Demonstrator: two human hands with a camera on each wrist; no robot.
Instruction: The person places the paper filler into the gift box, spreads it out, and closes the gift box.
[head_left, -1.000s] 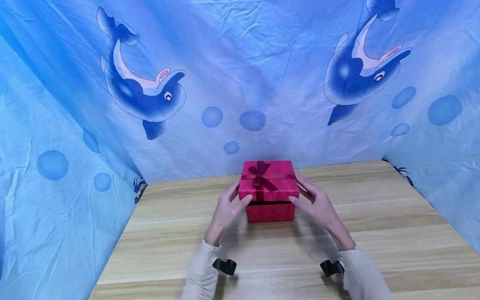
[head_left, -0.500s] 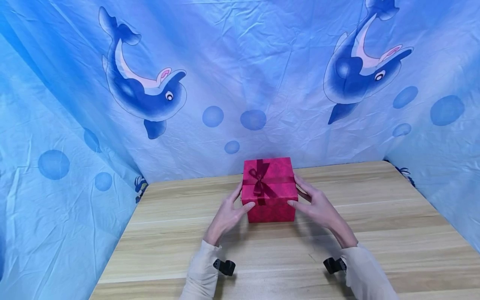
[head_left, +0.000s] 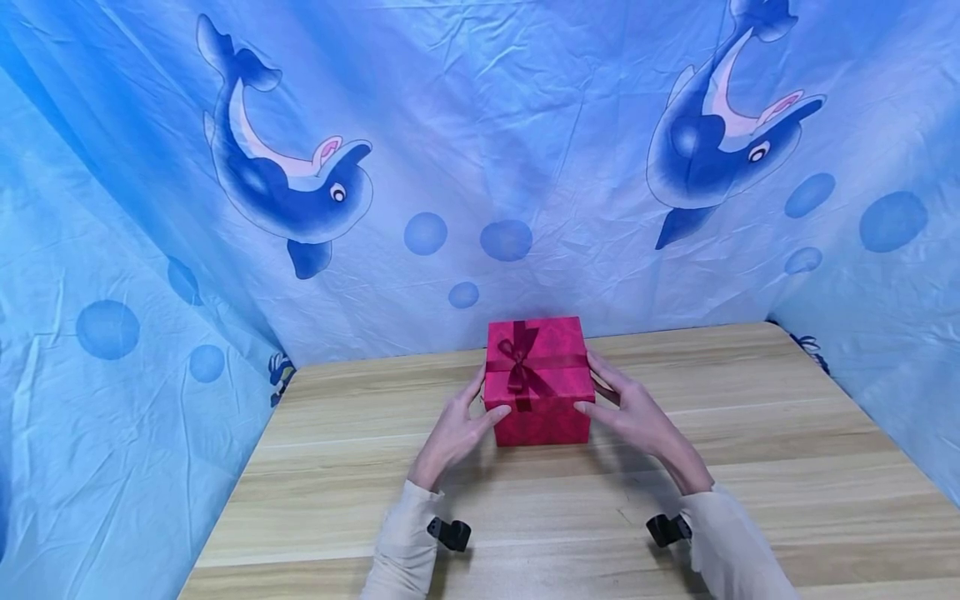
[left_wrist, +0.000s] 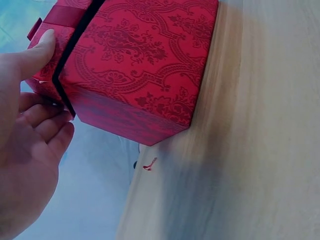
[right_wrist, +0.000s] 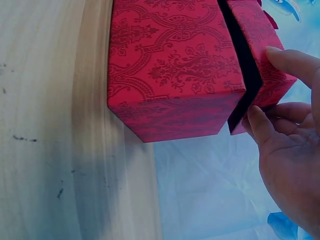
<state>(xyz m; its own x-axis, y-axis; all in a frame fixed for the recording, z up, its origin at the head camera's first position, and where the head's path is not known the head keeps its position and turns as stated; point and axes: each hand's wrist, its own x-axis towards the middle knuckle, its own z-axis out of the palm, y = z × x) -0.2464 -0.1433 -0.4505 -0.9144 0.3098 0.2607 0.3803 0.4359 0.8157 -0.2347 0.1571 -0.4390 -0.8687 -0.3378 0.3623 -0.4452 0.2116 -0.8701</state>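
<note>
A red patterned gift box (head_left: 543,429) stands on the wooden table near its far edge. Its lid (head_left: 555,342) carries a dark red ribbon bow (head_left: 517,358). My left hand (head_left: 457,425) grips the lid's left side, thumb on the front face. On the opposite side, my right hand (head_left: 637,417) holds the lid with thumb in front and fingers along the side. In the right wrist view the lid (right_wrist: 270,65) sits over the box body (right_wrist: 185,65) with a wide dark gap along its edge. From the left wrist, only a narrow dark strip separates them.
The wooden table (head_left: 337,517) extends around the box on both sides. Behind and beside it hangs a blue curtain (head_left: 465,125) printed with dolphins and bubbles. Black wrist cameras (head_left: 450,534) are strapped near both sleeves.
The lid's front edge has come down over the box body, and the dark gap seen at the front a second ago is covered. Over the last half second almost nothing moves.
</note>
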